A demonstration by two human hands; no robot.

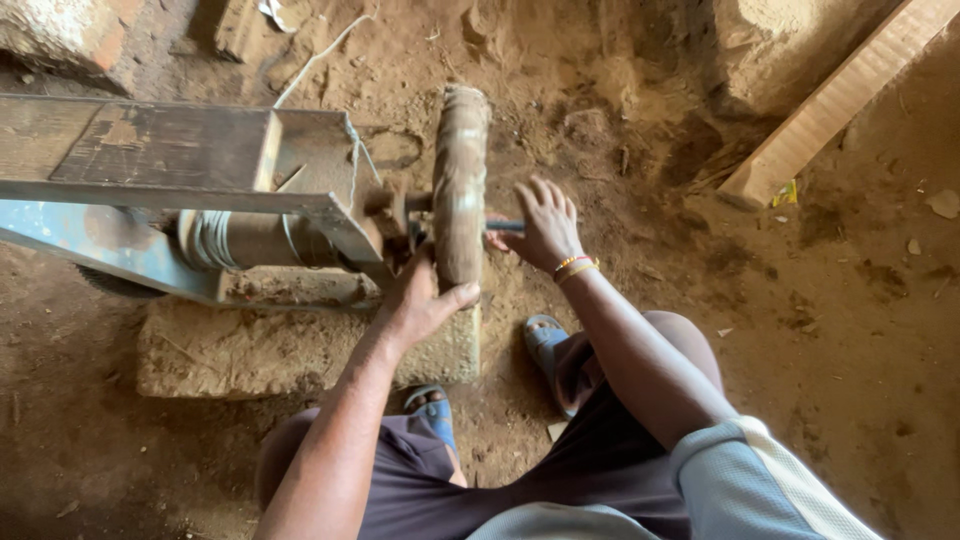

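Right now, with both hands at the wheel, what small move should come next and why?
Probably steady the wheel first: the left hand grips its lower rim while the right hand sits at the axle end, so holding firm lets the right work there.

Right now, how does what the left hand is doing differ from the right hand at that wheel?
The left hand grips the near edge of the dusty wheel; the right hand lies open with fingers spread over the blue rod beside it. Only the right wrist wears bangles. Both arms are bare.
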